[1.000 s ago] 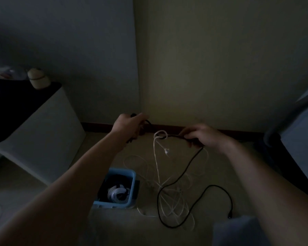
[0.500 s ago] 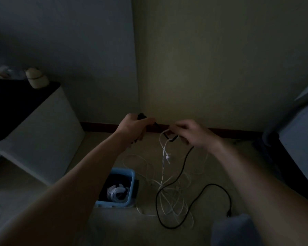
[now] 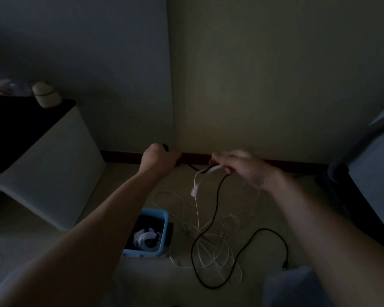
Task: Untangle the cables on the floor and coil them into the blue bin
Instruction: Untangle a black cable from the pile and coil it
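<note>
1. Grey fabric (image 3: 293, 284) sits nearest at 5 o'clock, cut off by the edge and too dim to identify.
2. White cables (image 3: 211, 247) lie tangled on the floor at 6 o'clock, with a black cable (image 3: 217, 196) looping through them.
3. At 7 o'clock, just beside the tangle, the blue bin (image 3: 155, 214) holds a white coil (image 3: 145, 239).
4. At 11 o'clock the left hand (image 3: 159, 159) is fisted round the black cable's end. At 1 o'clock the blurred right hand (image 3: 242, 168) pinches a white strand where the black one crosses.
5. A white cabinet (image 3: 53, 173) stands at 9 o'clock, and the pale object (image 3: 45, 95) on top is hard to make out.
6. The hands partly hide the skirting board (image 3: 275, 161).
</note>
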Demonstrator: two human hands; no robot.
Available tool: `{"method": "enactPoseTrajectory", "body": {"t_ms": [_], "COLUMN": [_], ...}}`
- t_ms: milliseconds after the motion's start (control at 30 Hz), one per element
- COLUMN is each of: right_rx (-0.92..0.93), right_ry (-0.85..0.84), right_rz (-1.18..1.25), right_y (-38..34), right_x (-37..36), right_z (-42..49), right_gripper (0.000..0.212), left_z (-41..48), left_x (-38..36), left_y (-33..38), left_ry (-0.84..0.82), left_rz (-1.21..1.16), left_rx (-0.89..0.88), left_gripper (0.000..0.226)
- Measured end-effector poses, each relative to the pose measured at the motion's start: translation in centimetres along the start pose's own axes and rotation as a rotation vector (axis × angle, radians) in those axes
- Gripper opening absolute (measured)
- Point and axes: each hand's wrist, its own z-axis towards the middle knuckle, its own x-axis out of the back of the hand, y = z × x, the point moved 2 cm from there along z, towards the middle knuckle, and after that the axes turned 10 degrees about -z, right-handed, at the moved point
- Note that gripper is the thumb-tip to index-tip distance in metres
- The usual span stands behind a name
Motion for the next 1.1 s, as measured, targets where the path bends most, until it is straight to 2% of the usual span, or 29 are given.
{"method": "enactPoseTrajectory", "body": {"t_ms": [33,100,200,300,367,500,567,633,700,767,833,900,933,1000,1100], "right_rx": [-0.023,-0.057,-0.054,-0.057,-0.099,-0.174,-0.212,-0.169,-0.111,-0.102,-0.113,-0.121,-0.130,-0.138,-0.068], "right_ry": [-0.029,-0.009,0.136,0.130,0.087,0.060,0.047,0.117,0.167,0.122,0.083,0.071,0.072,0.088,0.064], "right_rz": [-0.039,-0.154,-0.285,-0.395,-0.345,-0.016,0.052,0.009,-0.029,-0.053,-0.249,-0.657,-0.851,-1.072,-1.066], "right_y": [0.2,0.8,0.7,0.9,1.3,2.5,2.8,3.0,3.1,3.0,3.2,2.6,2.4,1.8,1.6], "right_x": [0.0,0.1,0.3,0.6,0.4,-0.6,-0.8,-0.9,-1.0,-1.2,-1.1,-0.5,-0.2,0.0,-0.2], "right_z": [-0.1,0.2,0.3,0.2,-0.2,-0.3,-0.1,0.1,0.3,0.3,0.5,0.6,0.6,0.6,0.8], "right_gripper": [0.041,0.039,0.031,0.023,0.019,0.019,0.016,0.022,0.045,0.061,0.038,0.009,0.010,0.020,0.031], "left_z": [0.0,0.0,0.2,-0.2,-0.5,-1.3,-1.6,-1.9,-2.2,-2.5,-2.5,-2.6,-2.7,-2.9,-3.0], "left_x": [0.2,0.5,1.0,1.1,1.1,0.9,0.9,0.9,0.8,0.9,1.0,1.1,1.0,0.9,1.1], "left_y": [0.2,0.5,0.5,1.0,1.6,3.0,3.5,3.9,4.3,4.4,4.3,4.1,4.1,4.1,4.3], "left_ry": [0.015,0.049,0.107,0.123,0.109,0.000,-0.050,-0.104,-0.181,-0.267,-0.335,-0.386,-0.406,-0.419,-0.408], "left_rz": [-0.001,-0.034,-0.147,-0.189,-0.218,-0.360,-0.411,-0.433,-0.447,-0.464,-0.464,-0.426,-0.404,-0.379,-0.406], "left_rx": [-0.011,-0.013,-0.008,-0.029,-0.068,-0.150,-0.198,-0.231,-0.258,-0.280,-0.292,-0.297,-0.299,-0.294,-0.289], "left_gripper": [0.031,0.032,0.026,0.026,0.025,0.026,0.030,0.032,0.031,0.031,0.035,0.033,0.031,0.029,0.031]}}
